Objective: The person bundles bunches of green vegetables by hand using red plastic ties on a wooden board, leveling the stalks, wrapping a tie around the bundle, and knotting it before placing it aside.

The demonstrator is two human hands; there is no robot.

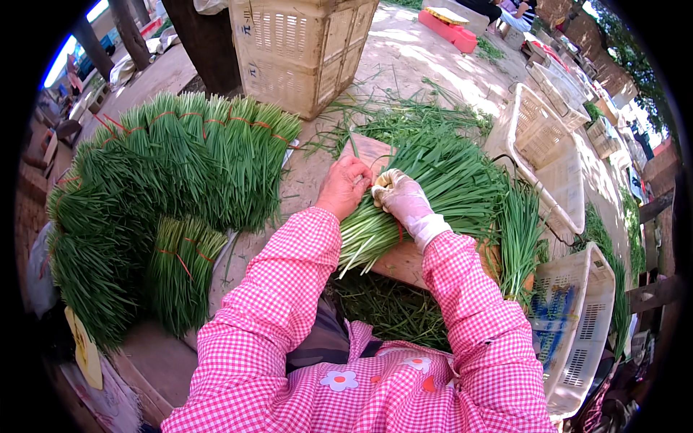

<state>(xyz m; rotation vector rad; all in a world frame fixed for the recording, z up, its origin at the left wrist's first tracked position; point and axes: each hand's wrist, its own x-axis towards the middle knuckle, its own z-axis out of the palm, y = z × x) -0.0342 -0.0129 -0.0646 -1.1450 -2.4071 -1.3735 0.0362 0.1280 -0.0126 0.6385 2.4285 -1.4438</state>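
Observation:
A large bunch of garlic chives [440, 173] lies across a wooden board [404, 264], its pale cut ends toward me. A red band [401, 231] shows near those ends. My left hand [345, 186], bare, is closed in a pinch at the bunch's left side, and a thin green leaf stands up just beyond it. My right hand [404, 198], in a whitish glove, rests on top of the bunch with its fingers curled and closed. The two hands almost touch. What sits between the fingertips of either is too small to tell.
Tied chive bundles [195, 159] are heaped in a curve at left, with a smaller bundle [180, 252] in front. A tall plastic crate [289, 58] stands beyond. More crates [541, 155] line the right, one [577, 325] close by my right arm. Loose leaves [390, 307] lie below the board.

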